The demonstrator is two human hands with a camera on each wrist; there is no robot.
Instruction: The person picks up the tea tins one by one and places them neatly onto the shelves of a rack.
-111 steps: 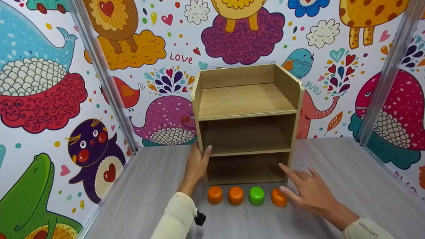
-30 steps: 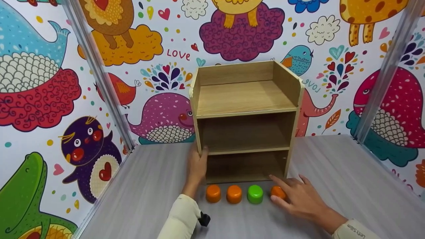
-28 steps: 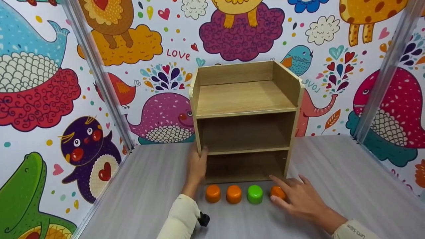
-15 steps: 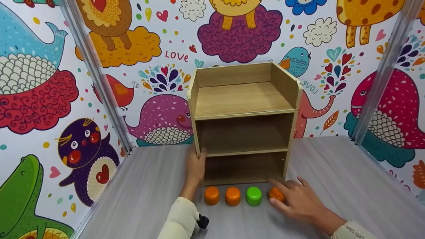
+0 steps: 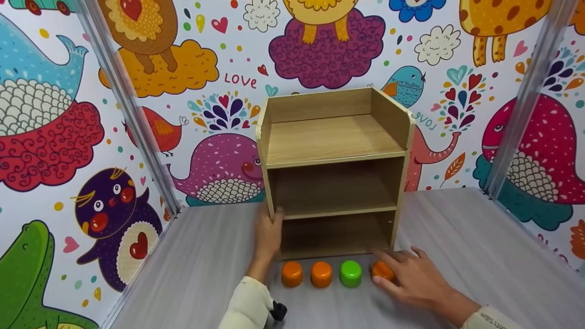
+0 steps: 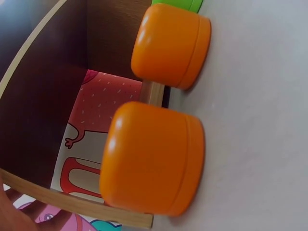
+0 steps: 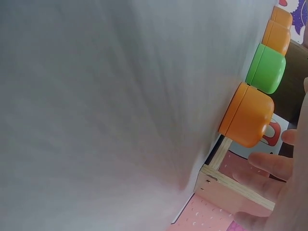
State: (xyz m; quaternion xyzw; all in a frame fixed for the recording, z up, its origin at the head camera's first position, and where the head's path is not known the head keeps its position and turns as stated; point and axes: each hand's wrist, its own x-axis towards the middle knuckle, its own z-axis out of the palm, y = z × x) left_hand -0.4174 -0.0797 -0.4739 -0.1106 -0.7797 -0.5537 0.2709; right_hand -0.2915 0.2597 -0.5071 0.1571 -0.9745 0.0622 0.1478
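A small wooden shelf unit (image 5: 336, 137) with three levels stands upright on the table. My left hand (image 5: 268, 235) grips its left side panel low down, thumb at the front edge. In the left wrist view, fingers (image 6: 17, 211) lie along the panel's outer face. Before the shelf runs a row of small rounded plastic cylinders: orange (image 5: 292, 274), orange (image 5: 321, 274), green (image 5: 350, 273) and orange at the right end (image 5: 382, 270). My right hand (image 5: 418, 281) hovers by that last one, partly covering it, fingers spread. In the right wrist view, those fingers (image 7: 272, 166) stay apart from the orange cylinder (image 7: 247, 115).
The grey table (image 5: 457, 237) extends on both sides of the shelf. Printed cartoon panels (image 5: 228, 50) rise behind and at the sides, joined by metal posts (image 5: 132, 109). A small black object (image 5: 278, 311) shows at my left sleeve (image 5: 247, 301).
My right hand has shifted slightly left and lower, closer over the rightmost orange cylinder. My left hand keeps its place on the shelf. The head view has tilted a little.
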